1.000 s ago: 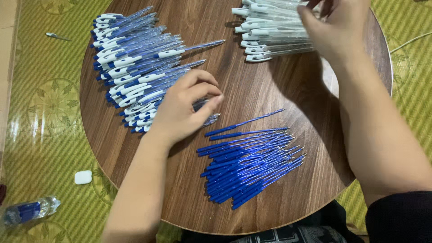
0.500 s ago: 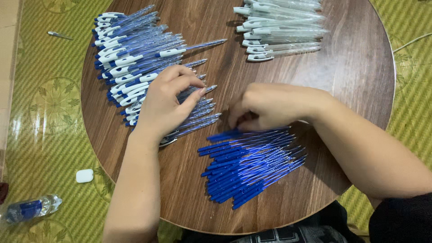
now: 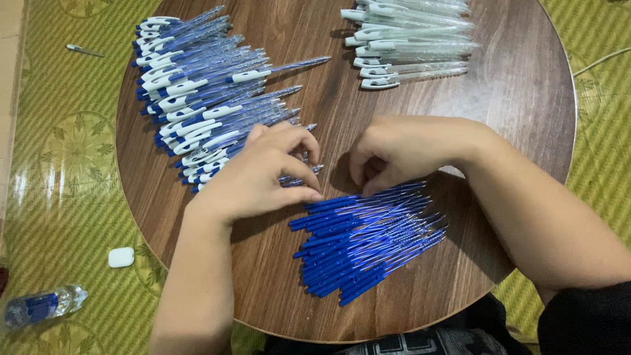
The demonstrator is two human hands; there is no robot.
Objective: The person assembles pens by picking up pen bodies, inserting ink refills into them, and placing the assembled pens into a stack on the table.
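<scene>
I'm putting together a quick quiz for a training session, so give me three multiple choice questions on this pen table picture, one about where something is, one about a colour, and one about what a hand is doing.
1. Where does the small white case lie?
A. On the round table
B. On the green mat left of the table
C. In the right hand

2. What colour are the thin refills heaped in front of the person?
A. Blue
B. Red
C. Black

3. How is the left hand placed?
A. Raised well above the table
B. Flat on the floor mat
C. Down on the near edge of the heap of blue and white pens, fingers curled

Answers: 1 B, the case sits on the green mat, off the round table. 2 A, the whole refill heap is blue. 3 C, its curled fingers rest over the pens nearest the person.
</scene>
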